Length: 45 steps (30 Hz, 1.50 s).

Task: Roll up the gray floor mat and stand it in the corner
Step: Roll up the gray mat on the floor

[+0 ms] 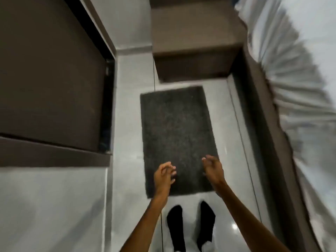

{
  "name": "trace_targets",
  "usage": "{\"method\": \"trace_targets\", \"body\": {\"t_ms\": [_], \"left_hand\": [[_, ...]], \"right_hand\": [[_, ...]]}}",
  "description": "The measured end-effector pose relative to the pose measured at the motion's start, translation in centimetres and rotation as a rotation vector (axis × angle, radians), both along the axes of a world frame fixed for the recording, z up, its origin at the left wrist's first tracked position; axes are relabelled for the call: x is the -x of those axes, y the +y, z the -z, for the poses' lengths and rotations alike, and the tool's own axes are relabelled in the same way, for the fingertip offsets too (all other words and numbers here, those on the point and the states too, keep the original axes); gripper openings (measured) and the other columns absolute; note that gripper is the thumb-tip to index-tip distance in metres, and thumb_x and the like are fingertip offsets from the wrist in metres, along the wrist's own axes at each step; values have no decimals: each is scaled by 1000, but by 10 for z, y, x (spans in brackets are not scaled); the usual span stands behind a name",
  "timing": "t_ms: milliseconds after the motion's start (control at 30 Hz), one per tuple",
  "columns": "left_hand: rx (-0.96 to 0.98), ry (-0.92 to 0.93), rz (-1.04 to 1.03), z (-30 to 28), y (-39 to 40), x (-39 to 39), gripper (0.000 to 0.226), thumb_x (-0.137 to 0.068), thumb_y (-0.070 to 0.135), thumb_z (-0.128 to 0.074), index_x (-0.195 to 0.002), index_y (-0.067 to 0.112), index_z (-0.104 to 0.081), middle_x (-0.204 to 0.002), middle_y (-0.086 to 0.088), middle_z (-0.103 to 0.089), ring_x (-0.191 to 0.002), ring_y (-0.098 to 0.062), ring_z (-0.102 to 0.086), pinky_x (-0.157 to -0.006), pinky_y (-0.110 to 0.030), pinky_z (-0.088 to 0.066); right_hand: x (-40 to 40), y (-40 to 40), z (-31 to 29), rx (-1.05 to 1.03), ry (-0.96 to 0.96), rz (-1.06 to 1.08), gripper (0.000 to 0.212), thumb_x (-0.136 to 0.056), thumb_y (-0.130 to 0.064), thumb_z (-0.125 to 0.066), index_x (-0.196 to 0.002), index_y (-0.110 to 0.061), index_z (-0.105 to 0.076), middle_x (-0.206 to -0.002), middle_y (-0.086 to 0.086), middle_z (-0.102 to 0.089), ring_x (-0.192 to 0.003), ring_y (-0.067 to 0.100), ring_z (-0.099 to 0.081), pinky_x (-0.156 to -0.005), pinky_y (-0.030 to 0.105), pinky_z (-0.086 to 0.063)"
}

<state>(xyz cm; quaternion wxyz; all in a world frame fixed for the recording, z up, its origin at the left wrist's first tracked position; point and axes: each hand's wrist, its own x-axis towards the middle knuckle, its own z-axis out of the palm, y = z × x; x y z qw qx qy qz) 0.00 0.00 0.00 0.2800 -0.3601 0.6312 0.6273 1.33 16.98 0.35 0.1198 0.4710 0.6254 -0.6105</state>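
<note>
Tiled floor [127, 106] carries mat [177, 139] flat, long axis running away from us; our left hand [163, 176] and right hand [212, 170] hover open, empty, above near edge.

Dark gray floor mat [177, 135], unrolled, flat on floor

- This is a bedroom in a home.
- A bed [309, 88] with a white sheet stands on the right.
- A brown wardrobe [51, 79] stands on the left.
- The floor [54, 206] is shiny tile.
</note>
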Motion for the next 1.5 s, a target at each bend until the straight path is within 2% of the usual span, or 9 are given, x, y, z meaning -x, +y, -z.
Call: {"method": "trace_targets", "body": {"t_ms": [100, 233, 500, 633, 800, 900, 1033, 1133, 1500], "left_hand": [[-17, -195, -115, 122, -14, -54, 32, -105, 9, -50, -135, 1, -55, -129, -22, -65, -121, -40, -63, -104, -51, -47], [-59, -383, -312, 272, -29, -117, 40, -107, 16, -48, -144, 3, -48, -144, -22, -59, -133, -39, -57, -113, -54, -44], [-122, -495, -584, 401, -24, -119, 54, -100, 34, -61, -147, 11, -48, -153, -18, -47, -141, -33, -49, -97, -49, -50], [18, -471, -651, 414, -19, -107, 26, -98, 23, -67, -117, 7, -59, -137, -21, -63, -108, -26, -66, -86, -43, -57], [205, -194, -612, 394, -8, -76, 25, -92, 18, -73, -94, 15, -48, -96, -18, -66, -68, -18, -69, -64, -34, -56], [479, 113, -348, 381, -1, -56, 29, -90, 24, -77, -92, 12, -51, -92, -14, -60, -81, -22, -62, -81, -49, -57], [1088, 417, 599, 389, -12, -44, 45, -89, 36, -72, -127, 15, -58, -133, -13, -54, -125, -32, -49, -103, -50, -44], [1182, 403, 1131, 404, -26, -32, 69, -87, 49, -70, -141, 14, -47, -153, -12, -45, -146, -32, -37, -119, -59, -27], [1078, 378, 1402, 410, -53, 33, 48, -99, 53, -50, -135, 20, -51, -136, -8, -62, -125, -30, -54, -104, -50, -36]], "right_hand": [[-54, -6, 123, 171, -83, 105, 9, -102, -8, -53, -103, -1, -59, -97, 21, -60, -84, 35, -60, -81, 53, -54], [-113, -8, 280, 367, -238, 291, 16, -104, -7, -44, -99, -9, -59, -113, 15, -54, -99, 34, -54, -94, 52, -45], [-114, -25, 411, 329, -319, 630, 54, -96, -21, -65, -146, -17, -46, -147, 12, -53, -122, 30, -56, -106, 48, -49], [-107, -26, 416, 319, -359, 778, 28, -94, -17, -66, -119, -8, -59, -120, 14, -63, -84, 21, -58, -101, 45, -54], [-94, -20, 404, -57, -208, 642, 22, -89, -13, -74, -99, -7, -55, -96, 17, -68, -80, 29, -67, -88, 44, -61], [-84, -16, 396, -353, 23, 218, 15, -91, -19, -71, -99, -10, -62, -103, 13, -67, -94, 30, -68, -80, 31, -61], [-75, -8, 409, -708, 111, -595, 34, -92, -12, -66, -125, -15, -61, -135, 9, -51, -124, 28, -51, -101, 41, -52], [-67, -3, 421, -877, 62, -932, 56, -85, -16, -73, -137, -14, -54, -145, 12, -52, -132, 33, -49, -107, 47, -45], [-14, 25, 442, -1079, 180, -1108, 32, -95, -20, -60, -126, -25, -58, -113, 5, -64, -107, 31, -54, -110, 49, -36]]}}
